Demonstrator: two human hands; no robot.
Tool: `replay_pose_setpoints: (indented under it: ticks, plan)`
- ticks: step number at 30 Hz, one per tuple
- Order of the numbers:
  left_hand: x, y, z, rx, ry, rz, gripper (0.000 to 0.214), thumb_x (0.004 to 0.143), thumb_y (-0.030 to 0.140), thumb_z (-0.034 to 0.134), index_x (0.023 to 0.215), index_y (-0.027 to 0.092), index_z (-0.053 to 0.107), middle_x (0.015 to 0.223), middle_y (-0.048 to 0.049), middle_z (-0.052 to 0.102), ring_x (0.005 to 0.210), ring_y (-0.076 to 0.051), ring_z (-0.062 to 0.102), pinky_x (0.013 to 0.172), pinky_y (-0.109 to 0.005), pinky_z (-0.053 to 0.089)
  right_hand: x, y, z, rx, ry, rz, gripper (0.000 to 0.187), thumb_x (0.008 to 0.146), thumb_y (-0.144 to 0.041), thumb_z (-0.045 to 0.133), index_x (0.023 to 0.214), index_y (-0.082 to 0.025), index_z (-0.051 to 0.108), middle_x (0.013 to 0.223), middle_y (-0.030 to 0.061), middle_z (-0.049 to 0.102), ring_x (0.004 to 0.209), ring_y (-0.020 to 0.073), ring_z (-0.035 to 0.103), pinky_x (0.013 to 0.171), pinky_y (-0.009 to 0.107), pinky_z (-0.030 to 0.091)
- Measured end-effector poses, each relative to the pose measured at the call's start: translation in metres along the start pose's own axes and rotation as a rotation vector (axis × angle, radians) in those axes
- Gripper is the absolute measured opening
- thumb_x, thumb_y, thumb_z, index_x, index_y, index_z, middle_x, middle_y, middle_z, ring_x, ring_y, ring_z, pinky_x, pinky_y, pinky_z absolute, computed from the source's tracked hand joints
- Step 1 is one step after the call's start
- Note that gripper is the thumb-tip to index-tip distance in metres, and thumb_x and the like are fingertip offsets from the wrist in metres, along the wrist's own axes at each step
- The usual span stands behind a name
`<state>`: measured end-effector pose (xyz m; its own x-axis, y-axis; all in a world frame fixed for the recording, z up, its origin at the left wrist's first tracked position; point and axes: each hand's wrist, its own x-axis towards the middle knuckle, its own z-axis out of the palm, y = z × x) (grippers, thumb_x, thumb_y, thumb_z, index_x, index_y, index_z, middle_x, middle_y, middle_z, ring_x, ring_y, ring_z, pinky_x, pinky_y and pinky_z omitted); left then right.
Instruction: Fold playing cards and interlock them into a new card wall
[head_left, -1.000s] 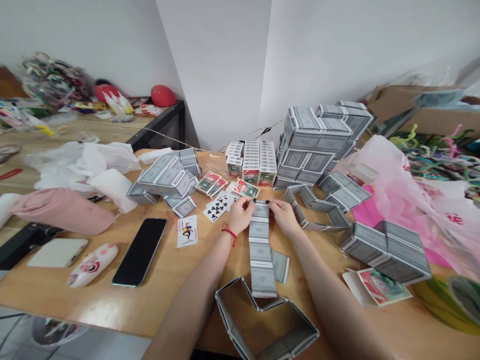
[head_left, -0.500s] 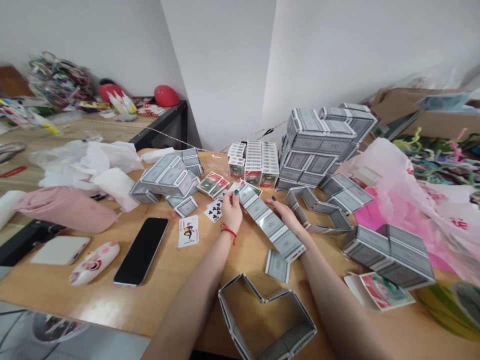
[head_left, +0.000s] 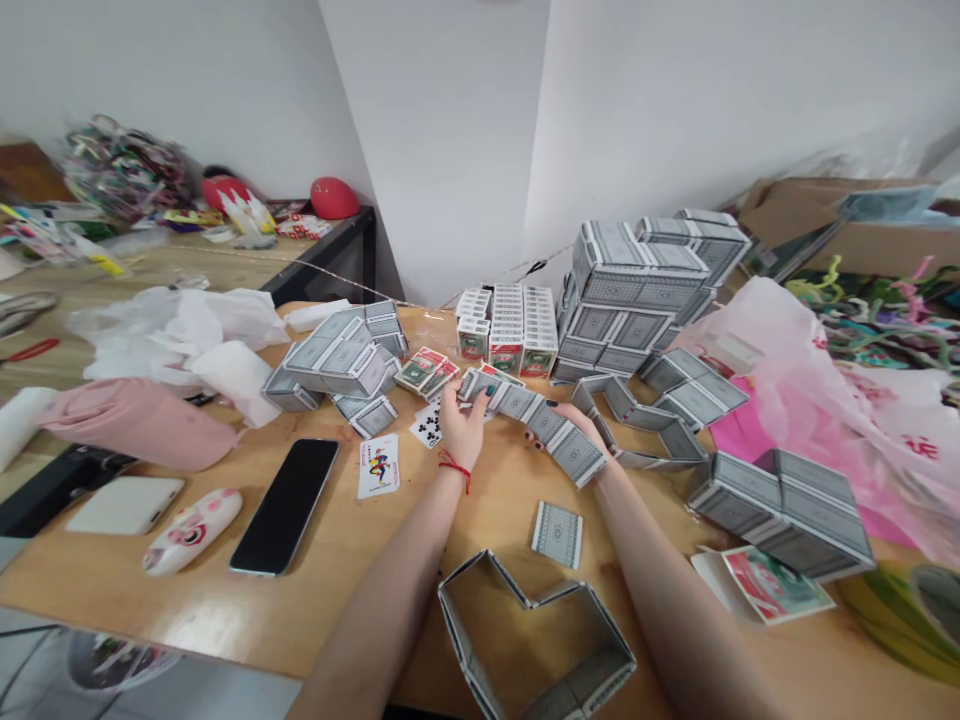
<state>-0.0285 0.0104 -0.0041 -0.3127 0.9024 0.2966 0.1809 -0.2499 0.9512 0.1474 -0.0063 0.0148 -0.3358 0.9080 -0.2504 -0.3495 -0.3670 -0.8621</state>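
One pale wall is rising behind a wooden counter (head_left: 360, 600), with a second table (head_left: 240, 262) standing at the far left and one cardboard box (head_left: 799, 205) sitting at the far right. On the near surface, one phone (head_left: 285, 507), one joker card (head_left: 379, 466) and one loose face-down card (head_left: 558, 535) are lying flat; two open card frames are standing on edge, one notched frame (head_left: 606, 628) close to the near edge and one angular frame (head_left: 671, 458) just beyond the right hand (head_left: 591, 438). Three rows of card packs (head_left: 508, 330) are standing near the wall, left of one tall stack of card-built blocks (head_left: 622, 275). One strip of cards (head_left: 553, 432), showing about four patterned backs, is hanging above the middle of the counter between the two hands. Its long axis is running diagonally, from the upper left end at the left hand (head_left: 461, 428) down to the lower right end beside the right wrist, and it is bending along the way. The left fingers are closing on the upper end, thumb on top; the right fingers are touching the strip partly curled, though how firmly they are gripping cannot be told.
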Motion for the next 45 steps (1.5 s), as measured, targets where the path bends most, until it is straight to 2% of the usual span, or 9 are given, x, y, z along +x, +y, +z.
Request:
replay_pose_setpoints:
  ticks: [7,14,18,22,24,30,34,39,45]
  plan:
    - [-0.005,-0.001,-0.005,0.159,-0.007,0.127,0.031,0.085,0.038,0.038,0.098,0.016,0.055,0.078,-0.0052,0.062,0.064,-0.012,0.057,0.063,-0.025,0.044,0.003,0.003,0.000,0.244,0.145,-0.028,0.017,0.072,-0.030,0.050,0.076,-0.018,0.060,0.060,0.0013,0.063,0.055,0.0146,0.059,0.050,0.024,0.048]
    - [-0.012,0.013,-0.008,0.087,-0.048,0.151,0.045,0.087,0.042,0.030,0.074,0.014,0.062,0.058,-0.0032,0.058,0.057,-0.013,0.054,0.057,-0.024,0.040,0.007,0.006,-0.007,0.292,0.150,-0.075,0.014,0.071,-0.030,0.053,0.077,-0.020,0.060,0.064,-0.0011,0.063,0.059,0.0131,0.059,0.058,0.025,0.050]
    - [-0.015,0.021,-0.008,-0.080,-0.293,0.074,0.046,0.084,0.045,0.035,0.070,0.013,0.065,0.060,-0.0043,0.060,0.054,-0.012,0.054,0.054,-0.024,0.042,0.008,0.007,-0.004,0.258,0.115,-0.089,0.018,0.070,-0.030,0.054,0.082,-0.019,0.062,0.080,0.0009,0.066,0.060,0.0119,0.059,0.059,0.025,0.051]
    - [-0.016,0.022,-0.006,-0.199,-0.639,-0.068,0.036,0.080,0.043,0.045,0.089,0.013,0.062,0.067,-0.0048,0.061,0.055,-0.013,0.056,0.051,-0.024,0.045,0.006,0.006,-0.001,0.188,0.109,-0.117,0.024,0.068,-0.031,0.058,0.089,-0.019,0.062,0.094,0.0023,0.065,0.063,0.0120,0.059,0.062,0.027,0.051]
    - [-0.014,0.021,-0.005,-0.174,-0.697,-0.072,0.034,0.078,0.040,0.050,0.099,0.014,0.059,0.077,-0.0059,0.062,0.061,-0.014,0.058,0.053,-0.024,0.047,0.005,0.006,0.000,0.167,0.105,-0.131,0.025,0.067,-0.031,0.061,0.089,-0.019,0.062,0.095,0.0025,0.065,0.064,0.0125,0.059,0.064,0.028,0.051]
    - [-0.009,0.021,-0.004,-0.166,-0.708,-0.021,0.042,0.077,0.032,0.054,0.116,0.020,0.049,0.111,-0.0088,0.056,0.088,-0.017,0.058,0.070,-0.026,0.050,0.002,0.008,0.008,0.111,0.055,-0.173,0.032,0.066,-0.032,0.064,0.097,-0.022,0.059,0.095,0.0017,0.065,0.077,0.0167,0.062,0.072,0.033,0.050]
    - [-0.010,0.027,-0.003,-0.211,-0.743,-0.080,0.044,0.077,0.030,0.053,0.120,0.021,0.046,0.114,-0.0088,0.055,0.090,-0.018,0.058,0.070,-0.027,0.050,-0.002,0.006,0.015,0.040,0.068,-0.209,0.033,0.069,-0.035,0.064,0.099,-0.025,0.056,0.097,0.0013,0.064,0.080,0.0176,0.062,0.070,0.033,0.051]
    - [-0.010,0.030,0.000,-0.233,-0.723,-0.108,0.032,0.074,0.021,0.050,0.106,0.017,0.056,0.107,-0.0073,0.059,0.095,-0.018,0.055,0.076,-0.027,0.048,-0.003,0.006,0.016,-0.030,0.051,-0.183,0.039,0.069,-0.040,0.063,0.104,-0.025,0.053,0.090,0.0015,0.064,0.075,0.0178,0.062,0.067,0.033,0.051]
    - [-0.007,0.026,-0.001,-0.206,-0.702,-0.170,0.032,0.072,0.021,0.047,0.101,0.017,0.059,0.096,-0.0049,0.061,0.073,-0.014,0.058,0.062,-0.025,0.047,0.001,0.009,0.015,-0.006,0.021,-0.143,0.046,0.068,-0.049,0.060,0.105,-0.023,0.054,0.085,0.0034,0.065,0.074,0.0189,0.063,0.068,0.034,0.051]
